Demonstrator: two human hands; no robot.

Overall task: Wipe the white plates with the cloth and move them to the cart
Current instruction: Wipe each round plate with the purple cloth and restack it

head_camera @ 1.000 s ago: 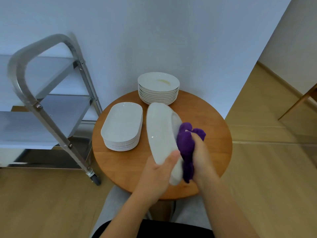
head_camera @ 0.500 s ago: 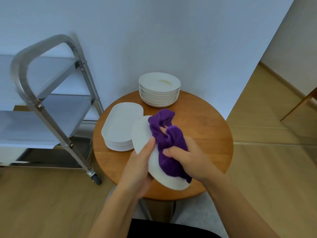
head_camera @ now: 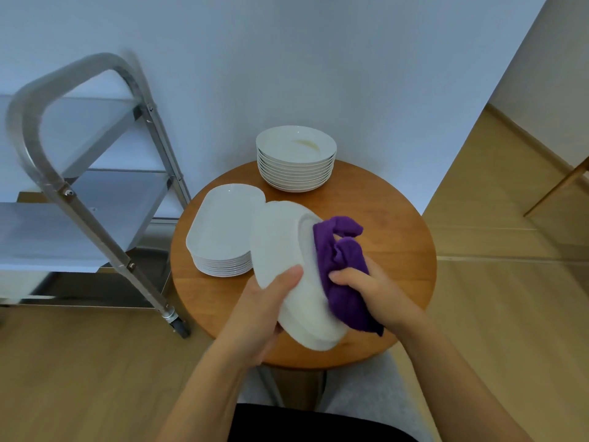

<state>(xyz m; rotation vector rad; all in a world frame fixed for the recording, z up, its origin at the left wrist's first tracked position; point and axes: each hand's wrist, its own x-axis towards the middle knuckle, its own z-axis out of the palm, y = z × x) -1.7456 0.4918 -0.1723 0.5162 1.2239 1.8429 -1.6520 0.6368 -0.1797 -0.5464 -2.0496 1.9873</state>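
**Wiping a held oval plate above the table**

Left to right: steel cart [head_camera: 95, 199]; left hand [head_camera: 264, 311] gripping the tilted oval plate [head_camera: 283, 266] by its near rim, thumb on top; right hand [head_camera: 376, 291] clutching the purple cloth [head_camera: 341, 260] against it. Glazed china: probably rigid, slippery, breakable, so grip the rim firmly.

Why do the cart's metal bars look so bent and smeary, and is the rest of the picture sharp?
Head view: the cart frame bows because the wide-angle lens curves things near the edge, and its handle shows soft blur. The oval plate, purple cloth and both hands, left hand and right hand, look fairly sharp. Light is soft and even, with only faint shadows on the round table.
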